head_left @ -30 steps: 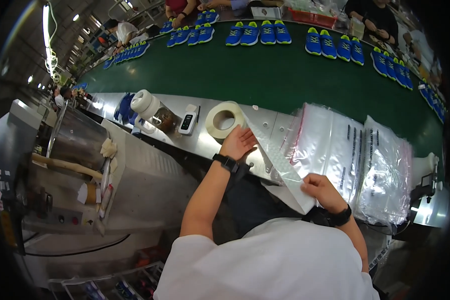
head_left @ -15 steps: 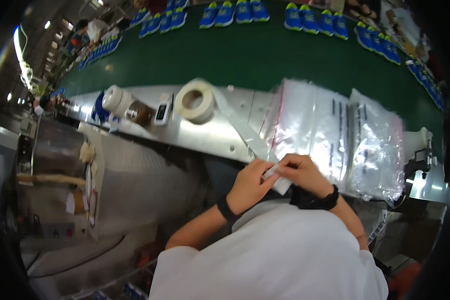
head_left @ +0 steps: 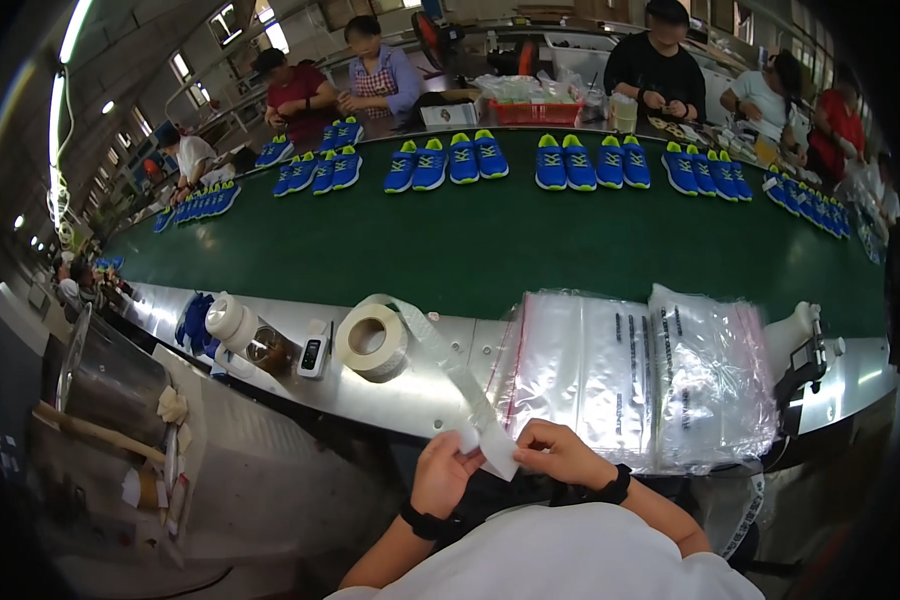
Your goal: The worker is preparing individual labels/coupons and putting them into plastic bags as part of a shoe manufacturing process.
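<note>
A roll of white labels (head_left: 346, 340) stands on the metal ledge, and its label strip (head_left: 458, 378) runs down toward me, ending between my hands. My left hand (head_left: 441, 476) is closed at the left side of the strip's loose end, a white patch showing by its fingertips; whether that is a separate label I cannot make out. My right hand (head_left: 562, 454) pinches the right edge of the same end. Just beyond my right hand lie two stacks of clear plastic bags, a left stack (head_left: 567, 370) and a right stack (head_left: 715, 375).
Left of the roll are a small white device (head_left: 313, 352) and a white-capped bottle (head_left: 255, 338). A tape dispenser (head_left: 808, 350) stands at the right. Pairs of blue shoes (head_left: 470, 160) line the far side of the green conveyor belt (head_left: 410, 235). Several people work behind it.
My view has tilted up, bringing the co-workers into sight. My hands have moved slightly apart, and the strip's end now shows flatter between them.
</note>
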Tool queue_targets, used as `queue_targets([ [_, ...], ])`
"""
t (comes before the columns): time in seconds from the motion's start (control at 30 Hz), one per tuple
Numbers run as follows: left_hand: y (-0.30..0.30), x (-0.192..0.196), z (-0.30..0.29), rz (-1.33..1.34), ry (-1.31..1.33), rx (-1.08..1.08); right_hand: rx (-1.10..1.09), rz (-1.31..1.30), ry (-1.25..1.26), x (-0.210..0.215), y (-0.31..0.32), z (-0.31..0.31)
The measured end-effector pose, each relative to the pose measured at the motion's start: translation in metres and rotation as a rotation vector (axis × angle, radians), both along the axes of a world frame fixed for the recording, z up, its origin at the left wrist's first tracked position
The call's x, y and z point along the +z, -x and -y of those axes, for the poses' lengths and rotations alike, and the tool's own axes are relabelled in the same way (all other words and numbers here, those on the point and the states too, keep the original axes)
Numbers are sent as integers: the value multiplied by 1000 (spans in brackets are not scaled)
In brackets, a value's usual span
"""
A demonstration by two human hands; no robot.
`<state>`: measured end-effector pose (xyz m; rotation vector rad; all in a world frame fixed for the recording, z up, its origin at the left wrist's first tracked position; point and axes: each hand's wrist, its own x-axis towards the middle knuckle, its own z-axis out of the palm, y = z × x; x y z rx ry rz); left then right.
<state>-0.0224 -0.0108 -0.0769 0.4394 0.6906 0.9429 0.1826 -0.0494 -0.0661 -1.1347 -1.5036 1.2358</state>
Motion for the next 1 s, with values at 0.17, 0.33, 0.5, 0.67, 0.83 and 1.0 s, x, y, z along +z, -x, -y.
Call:
queue_targets([
  [0.17,-7,17,-8,273,141,-196,14,-24,184,-1,-16,-11],
  [0.33,-16,33,-24,1,-140,-283,71,-156,264,11,-4,-27],
  [0.5,-4,20,-17,30,-136,-197,31,-91,276,7,19,-39],
  [0.67,-1,26,4,-930,-817,217,-180,75,84,-22,2,-31],
  [0.83,-1,25,19,-812,-760,-116,-109,-86,84,-1,35,-30],
  [1.0,-13,18,20,-380,-518,-49,-65,-132,201,-18,25,-46],
])
